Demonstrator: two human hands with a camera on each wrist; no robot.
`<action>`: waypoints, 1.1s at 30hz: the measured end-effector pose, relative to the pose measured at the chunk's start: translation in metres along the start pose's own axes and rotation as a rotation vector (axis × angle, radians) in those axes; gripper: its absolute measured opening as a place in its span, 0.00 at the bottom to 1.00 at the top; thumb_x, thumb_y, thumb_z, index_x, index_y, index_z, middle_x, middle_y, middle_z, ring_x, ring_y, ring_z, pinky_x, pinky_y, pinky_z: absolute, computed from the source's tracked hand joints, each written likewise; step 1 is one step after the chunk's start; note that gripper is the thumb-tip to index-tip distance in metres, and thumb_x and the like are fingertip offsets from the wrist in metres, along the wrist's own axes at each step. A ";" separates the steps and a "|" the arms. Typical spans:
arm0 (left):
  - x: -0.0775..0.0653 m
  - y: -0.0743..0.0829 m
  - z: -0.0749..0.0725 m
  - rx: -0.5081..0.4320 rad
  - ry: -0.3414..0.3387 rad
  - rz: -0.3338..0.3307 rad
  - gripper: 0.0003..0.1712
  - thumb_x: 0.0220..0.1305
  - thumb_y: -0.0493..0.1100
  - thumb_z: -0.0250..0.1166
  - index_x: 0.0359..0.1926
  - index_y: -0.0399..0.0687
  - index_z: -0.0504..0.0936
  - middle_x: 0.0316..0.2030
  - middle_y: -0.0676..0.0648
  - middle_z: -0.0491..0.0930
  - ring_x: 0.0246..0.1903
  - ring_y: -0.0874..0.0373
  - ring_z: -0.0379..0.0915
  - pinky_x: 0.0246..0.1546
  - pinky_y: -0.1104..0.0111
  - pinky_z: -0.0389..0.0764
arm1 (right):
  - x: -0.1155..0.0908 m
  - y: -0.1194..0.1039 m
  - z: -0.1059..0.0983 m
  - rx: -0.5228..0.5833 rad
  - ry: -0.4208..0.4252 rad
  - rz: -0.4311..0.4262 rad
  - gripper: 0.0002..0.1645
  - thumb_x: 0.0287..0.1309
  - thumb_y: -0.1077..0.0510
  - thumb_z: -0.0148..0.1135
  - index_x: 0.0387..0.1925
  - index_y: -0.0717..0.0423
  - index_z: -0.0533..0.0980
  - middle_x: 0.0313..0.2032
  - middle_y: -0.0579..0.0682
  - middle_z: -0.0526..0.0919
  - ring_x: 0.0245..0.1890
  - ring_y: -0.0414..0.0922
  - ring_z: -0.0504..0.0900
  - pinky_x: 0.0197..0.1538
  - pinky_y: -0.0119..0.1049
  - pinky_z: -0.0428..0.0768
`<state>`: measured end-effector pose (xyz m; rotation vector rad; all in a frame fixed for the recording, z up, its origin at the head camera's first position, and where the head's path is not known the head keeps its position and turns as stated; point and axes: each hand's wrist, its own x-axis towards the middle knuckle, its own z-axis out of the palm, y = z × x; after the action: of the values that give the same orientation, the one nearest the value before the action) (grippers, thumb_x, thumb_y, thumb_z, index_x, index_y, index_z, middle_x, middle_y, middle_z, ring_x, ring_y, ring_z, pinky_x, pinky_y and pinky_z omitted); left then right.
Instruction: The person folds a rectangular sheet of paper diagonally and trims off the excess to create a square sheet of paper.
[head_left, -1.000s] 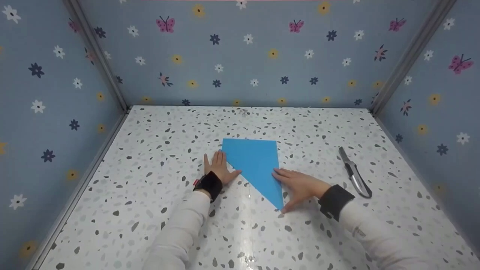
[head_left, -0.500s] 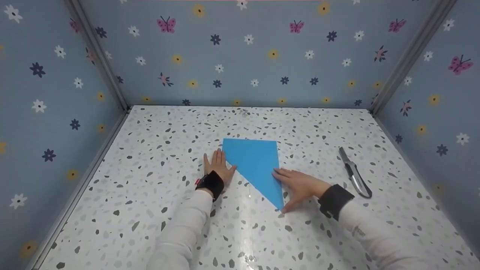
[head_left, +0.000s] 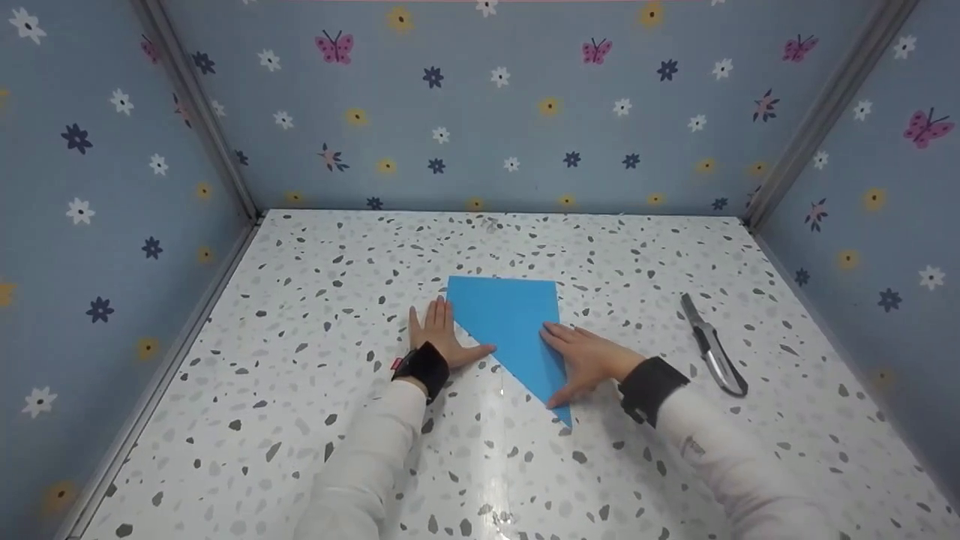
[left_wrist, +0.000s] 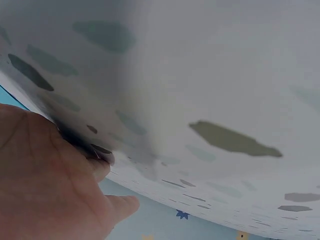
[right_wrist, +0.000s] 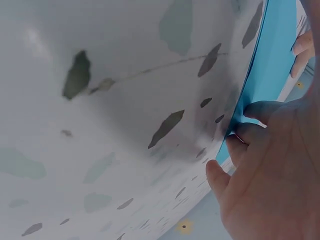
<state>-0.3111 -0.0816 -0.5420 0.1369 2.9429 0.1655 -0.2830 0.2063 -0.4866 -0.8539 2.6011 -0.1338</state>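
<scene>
- Blue paper [head_left: 510, 319] lies flat on the speckled counter [head_left: 337, 457], its sharp corner towards 5 o'clock.
- Left hand [head_left: 444, 337], at the paper's 9 o'clock: grip wide, fingers straight, thumb spread to touch the slanted edge.
- Right hand [head_left: 589, 358], between 3 and 4 o'clock: grip wide, fingertips and thumb resting apart on the paper.
- Knife [head_left: 714, 349] lies on the counter at 3 o'clock, well apart from the paper.
- Flowered wall [head_left: 525, 135] stands at 12 o'clock.
</scene>
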 end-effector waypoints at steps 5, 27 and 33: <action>0.000 0.002 -0.002 0.020 -0.013 -0.010 0.78 0.50 0.91 0.51 0.83 0.43 0.35 0.84 0.42 0.36 0.84 0.49 0.32 0.82 0.41 0.32 | 0.012 -0.002 -0.003 0.014 0.021 0.034 0.81 0.43 0.21 0.73 0.82 0.59 0.43 0.83 0.58 0.41 0.84 0.57 0.46 0.84 0.56 0.50; -0.012 0.001 -0.019 -0.105 0.057 -0.049 0.75 0.53 0.85 0.57 0.81 0.34 0.46 0.81 0.32 0.44 0.83 0.40 0.39 0.81 0.36 0.40 | 0.025 -0.001 -0.002 0.042 0.031 0.052 0.85 0.42 0.18 0.70 0.82 0.60 0.36 0.83 0.59 0.35 0.85 0.55 0.39 0.84 0.57 0.43; -0.017 0.003 -0.027 -0.241 0.087 -0.050 0.65 0.59 0.75 0.65 0.79 0.32 0.55 0.80 0.28 0.49 0.82 0.37 0.44 0.80 0.37 0.43 | 0.026 -0.001 0.000 0.037 0.023 0.048 0.86 0.42 0.18 0.69 0.82 0.60 0.36 0.83 0.58 0.34 0.85 0.55 0.39 0.84 0.57 0.43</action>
<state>-0.2998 -0.0828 -0.5125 0.0219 2.9780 0.5282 -0.3018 0.1905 -0.4957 -0.7802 2.6300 -0.1792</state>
